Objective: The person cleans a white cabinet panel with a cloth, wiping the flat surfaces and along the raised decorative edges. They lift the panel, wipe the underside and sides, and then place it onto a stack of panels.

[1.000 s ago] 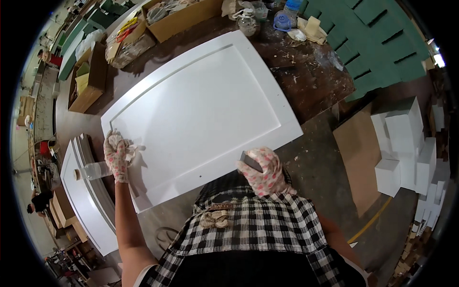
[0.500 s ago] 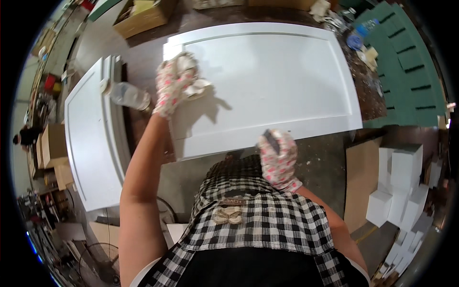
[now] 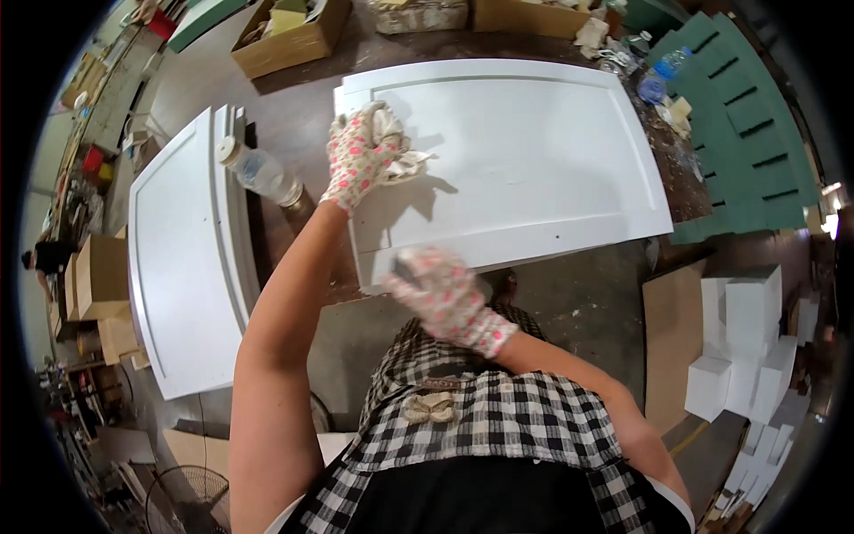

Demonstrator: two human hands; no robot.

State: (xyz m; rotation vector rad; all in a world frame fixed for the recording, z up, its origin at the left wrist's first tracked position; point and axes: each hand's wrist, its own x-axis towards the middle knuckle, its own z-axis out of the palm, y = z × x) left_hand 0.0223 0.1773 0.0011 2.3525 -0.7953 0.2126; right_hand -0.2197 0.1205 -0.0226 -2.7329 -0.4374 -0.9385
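Observation:
A white framed door panel [image 3: 525, 142] lies flat on the dark table before me. At its left end my left hand [image 3: 354, 165], in a pink-spotted glove, is closed around a crumpled off-white rag [image 3: 407, 164] that rests on the panel. My right hand [image 3: 445, 303], gloved alike and smeared by motion, is at the panel's near edge, left of its middle. Its fingers are curled around a small dark grey pad [image 3: 403, 266], whose exact kind is blurred. Whether the pad touches the edge I cannot tell.
More white panels [image 3: 173, 258] stand stacked at the left, beside a clear bottle with a white cap [image 3: 262, 173]. Cardboard boxes [image 3: 294, 52] sit at the back. A water bottle [image 3: 663, 78] and a slotted green board [image 3: 756, 125] are at the right. Far left, another person [image 3: 52, 258] is visible.
My right hand has swept left along the panel's near edge, the grey pad still in its fingers. My left hand stays on the rag at the panel's left end. The whole view has shifted slightly.

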